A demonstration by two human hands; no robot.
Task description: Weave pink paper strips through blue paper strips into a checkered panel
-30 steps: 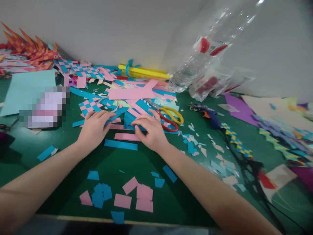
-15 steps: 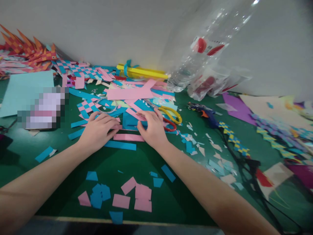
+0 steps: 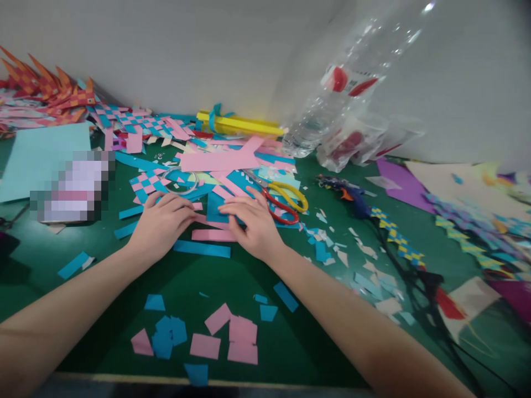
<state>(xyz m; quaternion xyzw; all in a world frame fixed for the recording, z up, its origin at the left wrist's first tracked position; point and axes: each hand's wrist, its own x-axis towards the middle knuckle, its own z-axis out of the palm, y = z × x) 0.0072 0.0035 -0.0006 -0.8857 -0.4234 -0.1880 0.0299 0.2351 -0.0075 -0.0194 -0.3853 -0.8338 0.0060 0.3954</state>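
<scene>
My left hand [image 3: 161, 226] rests among paper strips left of centre, fingers bent and thumb pressed against them at the end of a narrow pink paper strip [image 3: 212, 223]. That strip runs across toward my right hand [image 3: 258, 222], whose fingers are stretched out with the thumb apart, over the blue paper [image 3: 214, 207]. Below the fingers lie a wider pink strip [image 3: 211, 235], partly under my right hand, and a blue strip [image 3: 202, 249]. Scissors [image 3: 287, 194] with yellow and red handles lie just beyond my right hand. A clear ring [image 3: 181, 192], perhaps a tape roll, sits behind my left hand.
Pink and blue scraps [image 3: 205, 346] lie near the front table edge. A blurred phone-like object [image 3: 74, 185] is at left. Along the wall are woven paper pieces [image 3: 143, 120], a yellow bundle [image 3: 243, 122] and a plastic bottle [image 3: 315, 121]. Small clippings [image 3: 369, 265] scatter at right.
My right hand has shifted slightly left, and its fingers are more stretched out, covering the end of the wider pink strip. My left hand has moved slightly left.
</scene>
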